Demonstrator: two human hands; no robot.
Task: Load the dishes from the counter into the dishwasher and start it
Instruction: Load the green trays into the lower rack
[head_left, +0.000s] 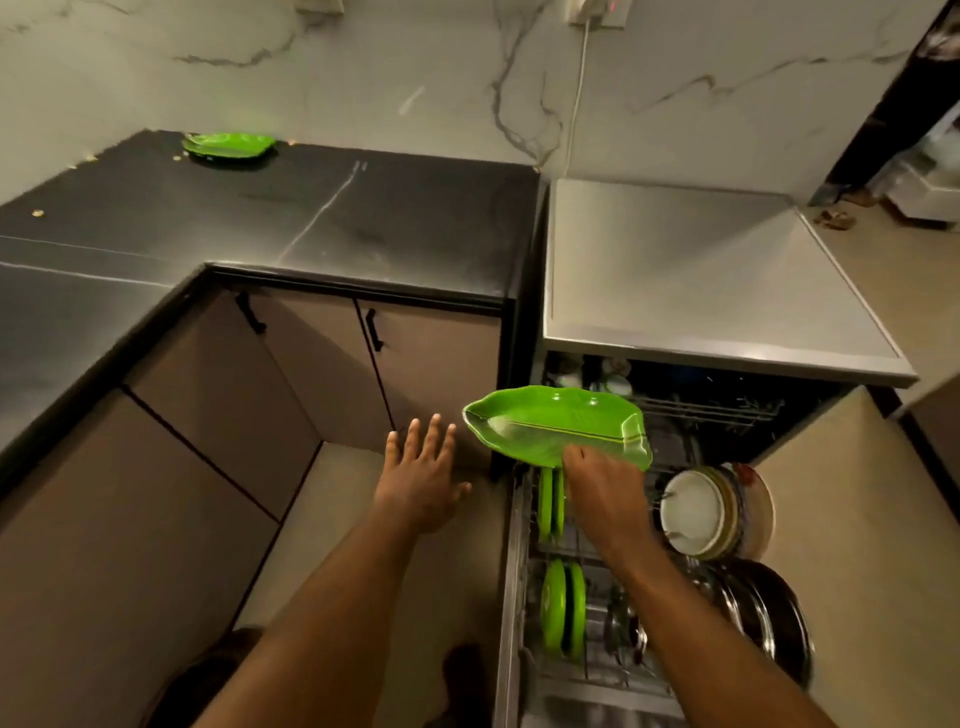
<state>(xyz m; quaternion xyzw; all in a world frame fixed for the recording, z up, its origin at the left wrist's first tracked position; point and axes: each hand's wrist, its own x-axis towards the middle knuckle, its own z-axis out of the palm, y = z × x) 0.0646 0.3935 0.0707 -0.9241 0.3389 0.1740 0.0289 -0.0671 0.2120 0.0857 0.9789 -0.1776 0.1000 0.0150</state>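
My right hand (605, 493) grips a green leaf-shaped plate (550, 423) by its near edge and holds it roughly flat above the pulled-out lower rack (519, 551) of the open dishwasher (717, 270). My left hand (421, 467) hovers beside the plate with its fingers spread, holding nothing. Green plates (563, 605) stand on edge in the rack's left rows. White plates (693, 512) and dark steel pans (763, 613) stand at the rack's right. Another green leaf plate (228, 145) lies at the far back of the black counter (322, 218).
Brown cabinet doors (322, 374) with black handles sit under the L-shaped counter, left of the dishwasher. Crumbs dot the counter's back left. A white cable (577, 98) runs down the marble wall behind the dishwasher. The upper rack (701, 405) holds cups.
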